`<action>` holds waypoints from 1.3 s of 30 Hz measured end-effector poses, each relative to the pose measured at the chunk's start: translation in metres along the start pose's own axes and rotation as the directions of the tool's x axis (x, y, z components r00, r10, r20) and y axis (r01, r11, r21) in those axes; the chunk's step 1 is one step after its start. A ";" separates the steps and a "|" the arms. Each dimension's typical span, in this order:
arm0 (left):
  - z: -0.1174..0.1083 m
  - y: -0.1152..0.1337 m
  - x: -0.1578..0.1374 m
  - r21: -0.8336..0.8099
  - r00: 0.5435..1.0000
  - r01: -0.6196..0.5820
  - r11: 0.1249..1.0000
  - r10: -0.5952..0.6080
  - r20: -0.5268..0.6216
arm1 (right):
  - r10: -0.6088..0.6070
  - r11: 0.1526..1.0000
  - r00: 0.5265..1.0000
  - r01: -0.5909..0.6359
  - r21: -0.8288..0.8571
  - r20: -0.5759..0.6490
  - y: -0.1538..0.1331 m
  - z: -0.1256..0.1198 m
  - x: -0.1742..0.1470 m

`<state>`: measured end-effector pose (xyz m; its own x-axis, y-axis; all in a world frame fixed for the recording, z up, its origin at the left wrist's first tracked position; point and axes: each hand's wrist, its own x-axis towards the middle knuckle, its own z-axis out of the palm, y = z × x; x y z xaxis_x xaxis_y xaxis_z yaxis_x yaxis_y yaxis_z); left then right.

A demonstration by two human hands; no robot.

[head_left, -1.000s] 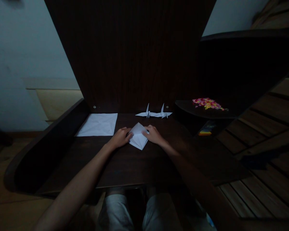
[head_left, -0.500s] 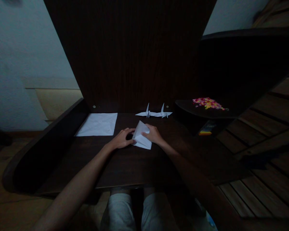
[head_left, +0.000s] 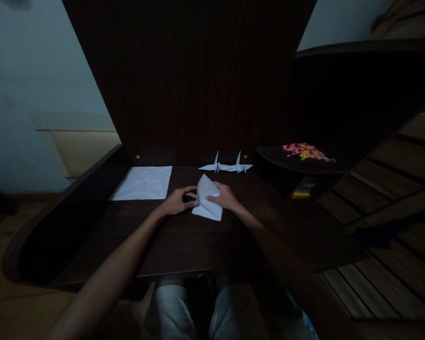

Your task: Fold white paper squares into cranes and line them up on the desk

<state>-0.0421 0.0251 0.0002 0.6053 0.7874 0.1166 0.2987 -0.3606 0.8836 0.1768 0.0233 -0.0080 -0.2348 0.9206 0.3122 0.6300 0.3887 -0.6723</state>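
Observation:
A partly folded piece of white paper (head_left: 208, 208) is between my hands on the dark desk, with one flap raised. My left hand (head_left: 178, 200) pinches the flap's left edge between thumb and fingers. On the other side my right hand (head_left: 225, 196) grips the paper, its thumb lying across the upper face and its fingers partly hidden behind. Just beyond stand two white origami cranes (head_left: 217, 167), side by side near the back panel. To the left lies a flat white sheet of paper (head_left: 141, 183) with crease lines.
On a low corner shelf (head_left: 269, 153) at right is a heap of small pink, red and yellow pieces (head_left: 306, 151). Beneath it sits a small yellow-and-orange item (head_left: 301, 194). A raised side panel (head_left: 67, 212) bounds the desk at left. Wooden slats (head_left: 382, 293) are at right.
The raised flap of the folded paper has lifted and opened further, its tip shifting slightly left. Both hands stay on the paper, with the left drawn back a little.

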 end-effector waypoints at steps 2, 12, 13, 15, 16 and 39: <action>0.000 -0.002 0.001 0.010 1.000 -0.006 1.000 0.006 -0.004 | -0.009 1.000 1.000 0.009 -0.002 0.003 0.001 0.000 0.000; -0.006 -0.008 0.002 0.172 0.998 -0.006 0.985 0.018 -0.064 | -0.038 0.997 0.999 0.037 -0.073 -0.015 0.000 0.003 0.000; -0.006 -0.009 0.002 0.174 0.998 -0.009 0.985 0.019 -0.055 | -0.036 0.997 0.999 0.035 -0.075 -0.019 -0.001 0.003 0.000; -0.007 -0.009 0.002 0.172 0.999 -0.009 0.985 0.016 -0.036 | -0.028 0.997 0.999 0.026 -0.077 -0.029 -0.002 0.003 0.000; -0.007 -0.009 0.002 0.169 1.000 -0.007 0.986 0.012 -0.029 | -0.025 0.997 0.999 0.022 -0.076 -0.034 -0.002 0.003 -0.001; 0.004 -0.011 0.004 0.223 0.988 -0.044 0.974 0.076 -0.137 | -0.031 0.999 0.997 0.030 -0.017 -0.068 0.000 0.006 0.000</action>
<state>-0.0396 0.0302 -0.0106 0.5198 0.8185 0.2446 0.4289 -0.4977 0.7539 0.1724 0.0237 -0.0124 -0.2036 0.9032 0.3778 0.6355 0.4154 -0.6508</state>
